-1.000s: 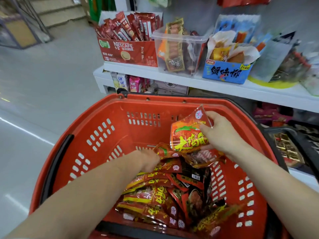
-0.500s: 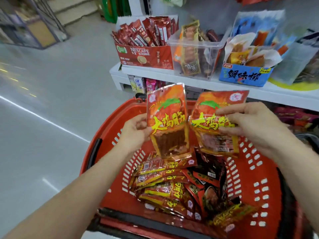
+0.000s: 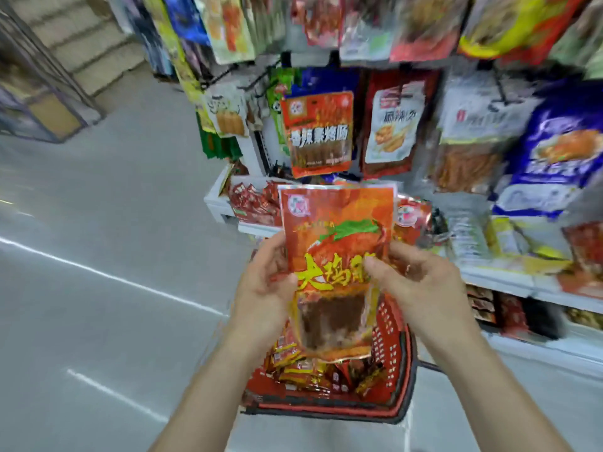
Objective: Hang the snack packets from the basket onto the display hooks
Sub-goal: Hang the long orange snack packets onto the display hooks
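Packet (image 3: 336, 249) upright, gripped by left hand (image 3: 262, 288) and right hand (image 3: 421, 288); basket (image 3: 393, 340) below, hanging packs (image 3: 318, 132) behind.

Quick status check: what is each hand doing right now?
Left hand: grips the left edge of the snack packet.
Right hand: grips the same packet's right edge, thumb on its front.

A grey shop floor (image 3: 98, 256) stretches left toward a staircase (image 3: 81, 37) in the far corner; a white shelf (image 3: 499, 281) of packaged goods runs along the right.
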Available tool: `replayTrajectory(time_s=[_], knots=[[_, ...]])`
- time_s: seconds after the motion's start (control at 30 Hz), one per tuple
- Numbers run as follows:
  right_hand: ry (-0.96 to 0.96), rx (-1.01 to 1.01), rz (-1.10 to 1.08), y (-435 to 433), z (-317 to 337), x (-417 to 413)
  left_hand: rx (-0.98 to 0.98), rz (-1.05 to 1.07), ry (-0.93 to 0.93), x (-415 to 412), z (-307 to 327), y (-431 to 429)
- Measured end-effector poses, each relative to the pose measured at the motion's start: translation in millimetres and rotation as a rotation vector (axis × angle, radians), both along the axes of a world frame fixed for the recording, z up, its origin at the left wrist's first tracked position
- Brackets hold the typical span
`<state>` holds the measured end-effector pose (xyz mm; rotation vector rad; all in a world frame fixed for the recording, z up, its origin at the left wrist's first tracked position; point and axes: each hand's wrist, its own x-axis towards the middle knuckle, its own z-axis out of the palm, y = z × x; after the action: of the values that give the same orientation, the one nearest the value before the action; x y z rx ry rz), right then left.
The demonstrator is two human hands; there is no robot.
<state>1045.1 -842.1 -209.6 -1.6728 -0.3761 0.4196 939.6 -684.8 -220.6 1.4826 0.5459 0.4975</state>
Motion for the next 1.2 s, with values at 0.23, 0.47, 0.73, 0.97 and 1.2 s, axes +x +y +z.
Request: replayTrajectory(time_s=[0.23,0.47,0.73,0.97,1.2], knots=[[-0.138,0.038,-0.202,-49.3,168.7,-37.0,-0.081,-0.034,-0.054,-12.7,165.3,-52.6],[-0.242,-0.015,-0.239,-97.6,235.0,-70.9,0.286,-0.194,-0.089,6.4,284.7,-85.8],[-0.279,-0.019,-0.391,-199.8,256.3,-51.2,0.500,-0.501,-0.004,41.5,318.2,-170.2],[-0.244,-0.006,-0.385,-336.0,260.8,-4.9,0.780,-0.535,-0.098,100.3,287.8,-294.2],[-0.214,0.054,-0.347,-439.9,238.9,50.6,1.000,-0.494,-0.213,146.2,251.8,-377.4]])
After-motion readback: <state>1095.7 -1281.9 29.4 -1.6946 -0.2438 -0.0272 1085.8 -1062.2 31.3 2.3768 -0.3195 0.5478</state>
